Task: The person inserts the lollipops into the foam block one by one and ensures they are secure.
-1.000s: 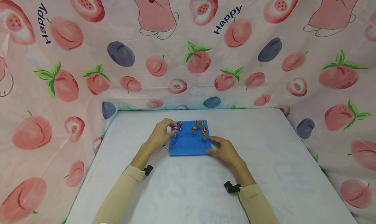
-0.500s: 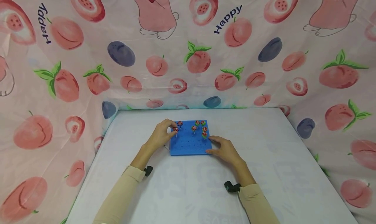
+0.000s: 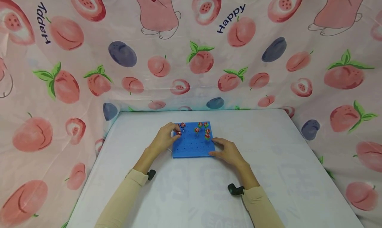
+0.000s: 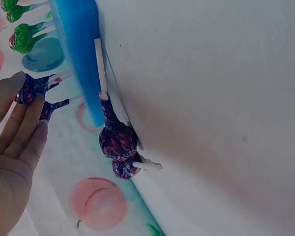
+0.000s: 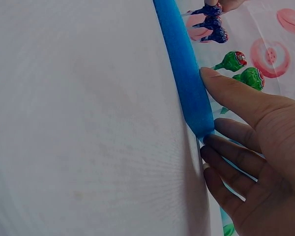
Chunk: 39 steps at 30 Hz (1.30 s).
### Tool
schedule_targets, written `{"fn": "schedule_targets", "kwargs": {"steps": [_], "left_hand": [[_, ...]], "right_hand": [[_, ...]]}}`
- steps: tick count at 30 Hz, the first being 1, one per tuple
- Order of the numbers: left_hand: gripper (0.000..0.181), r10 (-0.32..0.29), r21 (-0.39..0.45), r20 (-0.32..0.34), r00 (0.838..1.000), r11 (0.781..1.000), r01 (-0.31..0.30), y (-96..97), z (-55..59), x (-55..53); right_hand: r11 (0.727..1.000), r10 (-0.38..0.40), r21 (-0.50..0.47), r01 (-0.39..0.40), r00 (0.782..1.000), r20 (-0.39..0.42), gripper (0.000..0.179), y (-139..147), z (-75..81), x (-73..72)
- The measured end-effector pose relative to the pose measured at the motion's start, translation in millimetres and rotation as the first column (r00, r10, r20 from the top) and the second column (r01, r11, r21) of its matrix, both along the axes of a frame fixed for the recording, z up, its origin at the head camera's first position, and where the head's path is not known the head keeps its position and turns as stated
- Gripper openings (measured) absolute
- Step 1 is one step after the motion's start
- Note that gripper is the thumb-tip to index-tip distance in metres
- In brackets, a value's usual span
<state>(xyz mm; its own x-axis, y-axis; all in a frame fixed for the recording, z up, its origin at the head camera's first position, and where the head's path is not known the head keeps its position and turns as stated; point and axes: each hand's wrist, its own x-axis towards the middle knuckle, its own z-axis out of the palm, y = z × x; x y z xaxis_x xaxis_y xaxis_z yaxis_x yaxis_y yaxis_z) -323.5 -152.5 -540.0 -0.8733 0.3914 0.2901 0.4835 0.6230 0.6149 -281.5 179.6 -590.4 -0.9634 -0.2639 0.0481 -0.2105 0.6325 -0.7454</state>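
My left hand (image 3: 163, 138) pinches a dark purple-wrapped lollipop (image 4: 27, 92) by its head, between thumb and fingers, over the left side of a blue board (image 3: 191, 151) with rows of holes. Its stick points down toward the board. Close behind it stands another dark lollipop (image 3: 183, 125). At the board's near right corner, my right hand (image 3: 229, 152) touches the edge with an extended thumb and loosely bent fingers. Several green-wrapped lollipops (image 5: 253, 77) stand upright in the board's far right part, near that hand.
Beside the board's left edge, a dark lollipop (image 4: 118, 140) and a second one (image 4: 123, 168) lie on the white table (image 3: 191, 188). A fruit-patterned cloth (image 3: 191, 62) hangs behind the table and along its sides. Each wrist carries a small black camera (image 3: 235, 190).
My left hand has shifted slightly toward me, and the pinched lollipop sits a little lower, with less of its stick showing. My right hand stays at the board's corner.
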Motion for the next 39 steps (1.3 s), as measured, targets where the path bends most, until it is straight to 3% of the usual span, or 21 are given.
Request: {"fn": "schedule_targets", "kwargs": {"steps": [16,24,33,39], "left_hand": [[0.017,0.012,0.03,-0.009,1.0,0.999,-0.012,-0.5,1.1,3.6],[0.017,0.009,0.025,-0.009,1.0,1.0,-0.009,-4.1,7.2,6.7],[0.02,0.087,0.043,-0.056,0.995,0.995,-0.084,-21.4,16.4,6.5],[0.017,0.098,0.059,-0.072,0.993,0.994,-0.094,-31.1,17.4,7.7]], "right_hand": [[1.0,-0.011,0.017,0.01,1.0,0.015,0.073,-3,4.7,2.0],[1.0,-0.013,0.003,0.013,1.0,0.016,0.071,-3,4.1,2.4],[1.0,-0.006,0.008,0.006,1.0,0.021,0.073,-2,2.7,2.3],[1.0,-0.01,0.007,0.01,1.0,0.02,0.072,-3,5.3,2.8]]}}
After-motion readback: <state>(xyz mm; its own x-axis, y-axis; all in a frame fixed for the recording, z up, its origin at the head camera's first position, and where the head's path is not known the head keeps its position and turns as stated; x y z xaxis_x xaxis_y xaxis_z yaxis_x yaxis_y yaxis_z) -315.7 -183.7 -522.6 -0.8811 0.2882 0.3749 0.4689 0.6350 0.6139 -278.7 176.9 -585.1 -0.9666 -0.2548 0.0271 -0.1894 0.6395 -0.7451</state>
